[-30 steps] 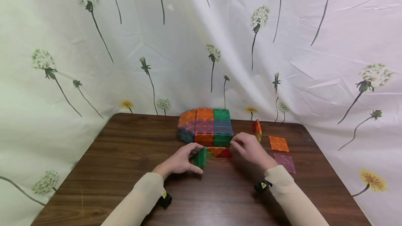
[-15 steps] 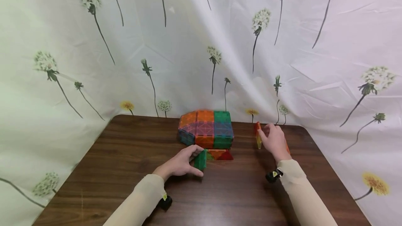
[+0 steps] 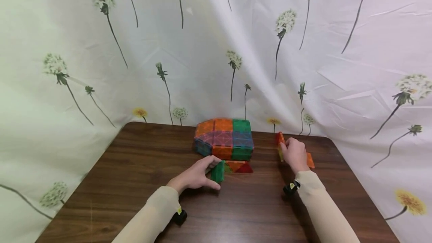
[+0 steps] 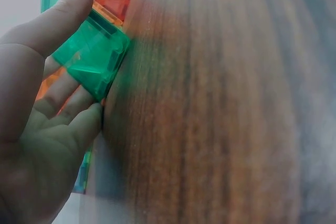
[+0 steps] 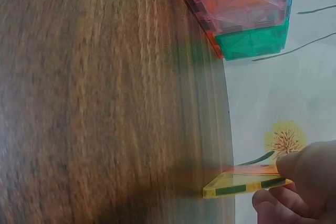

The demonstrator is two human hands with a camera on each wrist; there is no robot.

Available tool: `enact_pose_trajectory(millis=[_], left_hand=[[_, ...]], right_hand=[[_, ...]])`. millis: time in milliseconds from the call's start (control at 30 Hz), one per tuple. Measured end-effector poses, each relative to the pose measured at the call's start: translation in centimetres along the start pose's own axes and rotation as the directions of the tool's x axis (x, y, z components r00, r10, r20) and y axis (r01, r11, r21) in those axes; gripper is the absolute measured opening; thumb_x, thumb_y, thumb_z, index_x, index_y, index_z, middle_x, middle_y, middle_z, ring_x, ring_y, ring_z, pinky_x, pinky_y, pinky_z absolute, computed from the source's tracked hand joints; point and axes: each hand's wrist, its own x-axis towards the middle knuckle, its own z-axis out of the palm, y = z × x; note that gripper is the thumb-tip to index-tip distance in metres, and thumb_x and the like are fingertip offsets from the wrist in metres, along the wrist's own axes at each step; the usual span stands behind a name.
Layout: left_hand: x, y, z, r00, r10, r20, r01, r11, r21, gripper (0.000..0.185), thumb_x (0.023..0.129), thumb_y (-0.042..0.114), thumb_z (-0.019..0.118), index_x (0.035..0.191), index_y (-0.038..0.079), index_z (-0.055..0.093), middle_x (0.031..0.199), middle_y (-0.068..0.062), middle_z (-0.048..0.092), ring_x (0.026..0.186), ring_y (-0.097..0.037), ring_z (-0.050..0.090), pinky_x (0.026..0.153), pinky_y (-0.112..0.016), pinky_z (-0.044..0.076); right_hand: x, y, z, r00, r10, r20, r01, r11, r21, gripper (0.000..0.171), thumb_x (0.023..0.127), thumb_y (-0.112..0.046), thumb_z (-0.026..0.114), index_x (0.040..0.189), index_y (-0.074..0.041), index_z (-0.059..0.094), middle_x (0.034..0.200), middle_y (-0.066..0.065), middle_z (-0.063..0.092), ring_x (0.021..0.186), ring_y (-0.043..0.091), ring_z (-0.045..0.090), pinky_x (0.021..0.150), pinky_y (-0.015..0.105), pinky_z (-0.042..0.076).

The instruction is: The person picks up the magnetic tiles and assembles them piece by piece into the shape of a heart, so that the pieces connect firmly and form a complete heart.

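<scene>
Since a second ago, right hand [image 3: 294, 153] has swung from the block [image 3: 225, 140] out to the upright tiles [image 3: 279, 144] and now pinches them. Left hand [image 3: 197, 175] grips a green tile [image 3: 218, 171] standing on the desk [image 3: 135, 183], beside flat triangles [image 3: 237, 166]. Block looks closed and mostly built; loose tiles remain. Its inside is hidden.

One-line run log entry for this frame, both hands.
left hand: grips green tile upright on table | right hand: pinches standing orange-yellow tiles | tile block: between, untouched
</scene>
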Motion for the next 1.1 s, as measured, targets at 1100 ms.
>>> enact_pose_trajectory(millis=[1100], left_hand=[[-0.1,-0.4,0.1,1.0,-0.001,0.016,0.002,0.999,-0.042,0.07,0.084,0.022,0.092,0.141,0.011,0.053,0.133,-0.007,0.056,0.124,-0.025,0.057,0.112,-0.048,0.047]], right_hand=[[-2.7,-0.6,-3.7,0.945,-0.266,-0.193,0.291,0.949,0.119,0.008,0.095,-0.013,0.08,0.095,-0.006,0.076,0.087,0.011,0.077,0.073,0.027,0.073,0.067,0.045,0.057]])
